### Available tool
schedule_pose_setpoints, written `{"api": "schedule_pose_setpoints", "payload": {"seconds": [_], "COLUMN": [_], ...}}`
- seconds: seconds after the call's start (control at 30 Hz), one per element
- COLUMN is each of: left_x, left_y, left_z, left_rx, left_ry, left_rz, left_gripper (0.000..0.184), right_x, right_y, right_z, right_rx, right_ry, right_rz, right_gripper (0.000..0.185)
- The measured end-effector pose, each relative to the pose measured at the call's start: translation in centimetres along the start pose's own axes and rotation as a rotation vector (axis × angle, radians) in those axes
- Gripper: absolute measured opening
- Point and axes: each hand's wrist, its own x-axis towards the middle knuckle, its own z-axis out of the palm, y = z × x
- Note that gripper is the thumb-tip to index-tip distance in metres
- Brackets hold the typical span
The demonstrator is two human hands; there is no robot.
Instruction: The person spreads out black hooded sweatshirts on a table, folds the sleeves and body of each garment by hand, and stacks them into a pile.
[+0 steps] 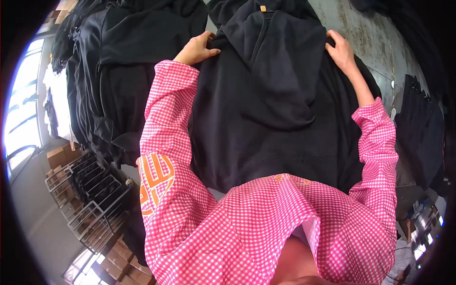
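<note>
A black hooded garment lies spread on the table in front of me, its hood folded down over the body and a small tan label near the neck. My left hand is at the garment's upper left edge, thumb and fingers apart around a bit of the cloth. At the upper right edge, my right hand has its fingertips pinched on the black fabric. Both arms are in pink checked sleeves.
A large heap of black garments lies to the left. More dark garments hang at the right. The grey worn tabletop shows at the top right. At the lower left stand a metal rack and cardboard boxes.
</note>
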Motion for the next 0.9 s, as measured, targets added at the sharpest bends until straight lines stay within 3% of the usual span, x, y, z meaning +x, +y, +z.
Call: {"api": "schedule_pose_setpoints", "payload": {"seconds": [0.23, 0.37, 0.53, 0.9], "left_x": [0.8, 0.7, 2.7, 8.0], "left_y": [0.6, -2.0, -0.4, 0.3], "left_z": [-2.6, -4.5, -0.4, -1.8], "left_rx": [0.109, -0.245, -0.464, -0.368], "left_ry": [0.231, -0.249, -0.108, -0.174], "left_rz": [0.067, -0.124, -0.043, -0.038], "left_gripper": [0.040, 0.032, 0.024, 0.026], "right_x": [3.0, 1.3, 0.2, -0.1], "right_y": [1.2, 1.7, 1.8, 3.4], "right_z": [-0.2, -0.5, 0.0, 0.9], "right_rx": [0.139, -0.058, -0.006, -0.030], "right_ry": [-0.053, -0.209, -0.098, -0.065], "right_rz": [0.051, 0.138, 0.142, 0.154], "right_gripper": [0.023, 0.022, 0.022, 0.027]}}
